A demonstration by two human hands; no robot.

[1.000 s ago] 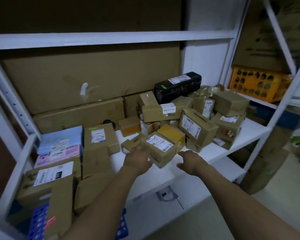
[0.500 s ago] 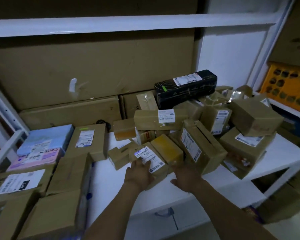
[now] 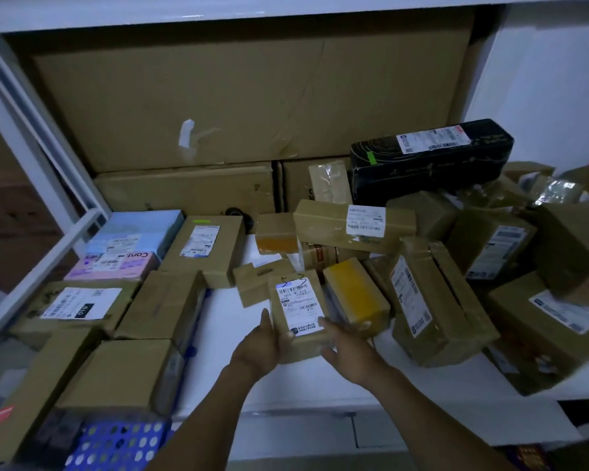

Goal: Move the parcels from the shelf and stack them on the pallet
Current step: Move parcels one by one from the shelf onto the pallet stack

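Item: small brown cardboard parcel with a white barcode label point(image 3: 298, 309), centre of the frame, over the front part of the white shelf board point(image 3: 225, 321). Whether its underside touches the board cannot be told.

Left hand point(image 3: 262, 345): grasps the parcel's left side, thumb upright along the edge.

Right hand point(image 3: 349, 351): grasps the parcel's lower right corner, thumb laid on the label's corner.

Adjacent stock, right of centre:
- yellow-taped brick-shaped parcel point(image 3: 354, 295), just beside the held parcel;
- tall brown carton with a side label point(image 3: 436, 300), tilted;
- long tan parcel with a white label point(image 3: 352, 224), lying across smaller boxes.

Upper right: long black box with a white label point(image 3: 429, 158), on top of the heap.

Left of centre:
- flat brown box with a green sticker point(image 3: 208, 248);
- pale blue flat box point(image 3: 136, 232);
- pink box point(image 3: 116, 266) in front of the blue one.

Lower left: blue perforated plastic crate point(image 3: 116, 443).

Rear: large cardboard sheet point(image 3: 218, 96), standing against the back of the shelf.
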